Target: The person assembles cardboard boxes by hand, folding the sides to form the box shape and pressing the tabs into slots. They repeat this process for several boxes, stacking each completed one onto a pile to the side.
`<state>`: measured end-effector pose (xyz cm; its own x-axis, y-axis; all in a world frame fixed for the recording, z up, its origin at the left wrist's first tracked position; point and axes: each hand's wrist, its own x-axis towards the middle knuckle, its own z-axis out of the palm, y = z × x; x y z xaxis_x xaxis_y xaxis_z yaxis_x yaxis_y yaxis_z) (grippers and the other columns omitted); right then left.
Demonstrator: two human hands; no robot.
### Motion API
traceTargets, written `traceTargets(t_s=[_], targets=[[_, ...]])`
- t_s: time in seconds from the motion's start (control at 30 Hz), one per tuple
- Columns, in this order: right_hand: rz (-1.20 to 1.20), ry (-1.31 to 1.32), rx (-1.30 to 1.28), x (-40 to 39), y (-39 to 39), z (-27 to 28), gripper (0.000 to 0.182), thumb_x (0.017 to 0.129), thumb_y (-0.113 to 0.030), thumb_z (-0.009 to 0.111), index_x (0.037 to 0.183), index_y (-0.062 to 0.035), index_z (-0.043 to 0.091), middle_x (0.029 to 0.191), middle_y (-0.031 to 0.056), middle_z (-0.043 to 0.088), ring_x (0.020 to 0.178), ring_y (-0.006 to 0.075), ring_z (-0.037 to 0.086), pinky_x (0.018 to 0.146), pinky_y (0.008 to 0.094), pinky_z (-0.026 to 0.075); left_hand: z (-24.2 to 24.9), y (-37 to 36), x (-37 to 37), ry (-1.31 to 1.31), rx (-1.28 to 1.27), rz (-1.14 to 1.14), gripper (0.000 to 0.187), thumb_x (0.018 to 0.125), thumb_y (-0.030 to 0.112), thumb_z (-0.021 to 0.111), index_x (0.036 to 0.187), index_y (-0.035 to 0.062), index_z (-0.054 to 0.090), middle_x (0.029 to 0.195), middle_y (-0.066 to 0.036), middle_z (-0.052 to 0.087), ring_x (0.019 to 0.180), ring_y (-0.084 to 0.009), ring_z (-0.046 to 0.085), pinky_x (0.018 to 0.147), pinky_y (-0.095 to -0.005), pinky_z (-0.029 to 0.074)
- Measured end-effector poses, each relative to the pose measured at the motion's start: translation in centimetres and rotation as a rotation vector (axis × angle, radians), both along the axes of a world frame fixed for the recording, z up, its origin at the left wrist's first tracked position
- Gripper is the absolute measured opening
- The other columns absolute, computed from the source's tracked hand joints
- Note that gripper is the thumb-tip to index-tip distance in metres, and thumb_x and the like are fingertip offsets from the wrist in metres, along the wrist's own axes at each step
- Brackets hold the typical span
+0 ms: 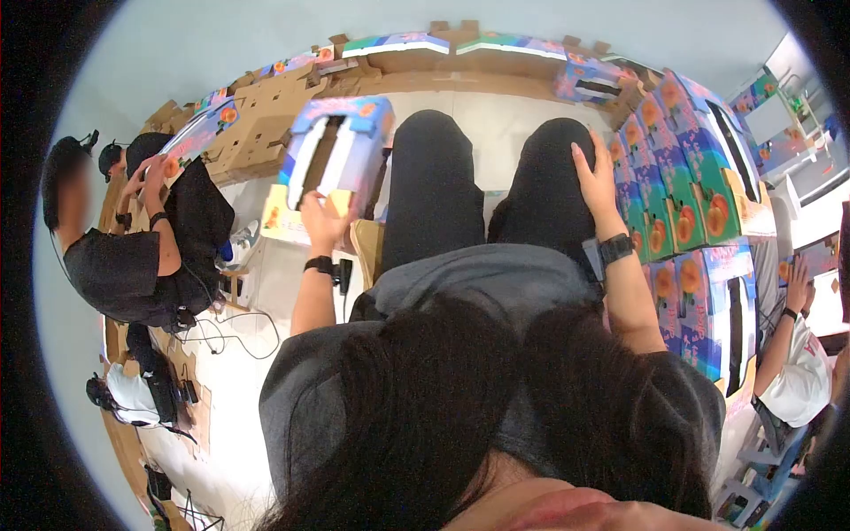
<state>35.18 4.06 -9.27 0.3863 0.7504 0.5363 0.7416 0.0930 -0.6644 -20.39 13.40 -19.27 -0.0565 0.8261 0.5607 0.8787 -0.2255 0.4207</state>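
"Gripping anything, were the hands?"

"The left hand (pixel 326 221) gripped the near end of a printed box (pixel 305 133), just left of the left knee (pixel 431 137). The right hand (pixel 596 177) lay open on the right knee (pixel 560 146)."

"And beside them?"

"Stacked boxes (pixel 677 177) stood along the right edge of the floor (pixel 498 115); a co-worker (pixel 124 265) sat on the left."

"Farther off?"

"Brown cardboard (pixel 252 128) lay toward the far left corner, and printed panels (pixel 396 44) lined the far edge."

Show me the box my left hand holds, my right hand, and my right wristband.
Box (pixel 359 162): head view, printed panel.
Right hand (pixel 599 184): head view, back of hand.
Wristband (pixel 617 248): head view, dark outer side.
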Motion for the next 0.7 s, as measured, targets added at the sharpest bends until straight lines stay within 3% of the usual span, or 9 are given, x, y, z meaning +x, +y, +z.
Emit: traceTargets(t_s=[0.1, 0.17, 0.23, 0.3, 0.5, 0.53, 0.63, 0.67, 0.7], targets=[[-0.002, 0.003, 0.009, 0.0, -0.3, -0.1, 0.066, 0.097, -0.045, 0.068, 0.146, -0.0030, 0.052, 0.138, 0.0246, 0.057, 0.130, 0.0379, 0.054, 0.112, 0.0445, 0.041, 6.2, 0.9, -1.1, 0.105, 0.212, 0.029, 0.075, 0.064, 0.051, 0.089, 0.106, 0.0001, 0.054, 0.099, -0.019, 0.056, 0.097, -0.0400, 0.055, 0.086, -0.0490, 0.044], [-0.010, 0.001, 0.002, -0.4, -0.4, 0.5, 0.067, 0.097, -0.046, 0.068, 0.145, -0.0025, 0.053, 0.138, 0.0246, 0.058, 0.129, 0.0378, 0.055, 0.112, 0.0444, 0.042, 10.7, 1.0, -1.8, 0.216, 0.357, 0.026, 0.074, 0.062, 0.047, 0.090, 0.108, 0.0007, 0.053, 0.100, -0.018, 0.055, 0.099, -0.0396, 0.055, 0.088, -0.0493, 0.044], [-0.036, -0.011, -0.008, -0.4, -0.5, 0.5, 0.067, 0.096, -0.046, 0.069, 0.144, -0.0025, 0.054, 0.137, 0.0242, 0.058, 0.128, 0.0381, 0.055, 0.111, 0.0443, 0.042, 14.7, 0.3, -1.7, 0.253, 0.384, 0.045, 0.076, 0.062, 0.042, 0.090, 0.112, 0.0013, 0.051, 0.113, -0.020, 0.054, 0.112, -0.0414, 0.051, 0.099, -0.0522, 0.039], [-0.054, -0.013, -0.012, -0.7, -0.9, 0.7, 0.066, 0.095, -0.046, 0.069, 0.143, -0.0025, 0.055, 0.137, 0.0239, 0.059, 0.127, 0.0383, 0.056, 0.110, 0.0445, 0.042, 19.0, -1.7, 0.5, 0.296, 0.601, 0.007, 0.072, 0.062, 0.038, 0.091, 0.109, 0.0012, 0.051, 0.112, -0.021, 0.056, 0.108, -0.0410, 0.053, 0.096, -0.0510, 0.042], [-0.025, -0.238, 0.028, 0.4, -2.4, 3.1, 0.052, 0.089, -0.033, 0.078, 0.129, -0.0026, 0.064, 0.125, 0.0227, 0.065, 0.119, 0.0395, 0.059, 0.106, 0.0463, 0.044, 24.1, -8.2, 5.7, 0.075, 0.585, -0.255, 0.076, 0.062, 0.032, 0.093, 0.111, 0.0018, 0.043, 0.129, -0.023, 0.049, 0.119, -0.0402, 0.050, 0.099, -0.0515, 0.040], [-0.027, -0.286, 0.078, 1.1, -2.7, 3.6, 0.050, 0.088, -0.031, 0.078, 0.127, -0.0023, 0.065, 0.125, 0.0227, 0.065, 0.119, 0.0396, 0.059, 0.105, 0.0463, 0.045, 24.9, -8.9, 6.8, 0.105, 0.573, -0.332, 0.077, 0.064, 0.036, 0.092, 0.110, 0.0028, 0.040, 0.133, -0.022, 0.047, 0.128, -0.0404, 0.047, 0.110, -0.0561, 0.032], [-0.039, -0.294, 0.168, 3.7, -4.4, 6.5, 0.036, 0.087, -0.022, 0.078, 0.116, -0.0014, 0.070, 0.120, 0.0214, 0.068, 0.115, 0.0387, 0.063, 0.102, 0.0438, 0.047, 24.9, -9.9, 9.3, 0.126, 0.615, -0.434, 0.079, 0.061, 0.046, 0.093, 0.109, 0.0063, 0.045, 0.136, -0.020, 0.048, 0.133, -0.0404, 0.045, 0.117, -0.0618, 0.017], [-0.072, -0.269, 0.139, 4.5, -5.4, 7.4, 0.035, 0.087, -0.021, 0.077, 0.115, -0.0013, 0.070, 0.119, 0.0205, 0.068, 0.114, 0.0376, 0.063, 0.102, 0.0427, 0.047, 24.9, -10.3, 10.2, 0.093, 0.588, -0.475, 0.079, 0.061, 0.051, 0.092, 0.108, 0.0064, 0.046, 0.137, -0.020, 0.048, 0.137, -0.0405, 0.043, 0.120, -0.0631, 0.004], [-0.106, -0.244, 0.108, 5.6, -6.4, 7.9, 0.033, 0.087, -0.021, 0.077, 0.113, -0.0011, 0.071, 0.118, 0.0197, 0.069, 0.114, 0.0366, 0.064, 0.103, 0.0417, 0.047, 24.8, -10.8, 11.1, 0.072, 0.551, -0.493, 0.079, 0.061, 0.051, 0.092, 0.108, 0.0054, 0.048, 0.138, -0.019, 0.048, 0.138, -0.0398, 0.043, 0.121, -0.0629, 0.004]])
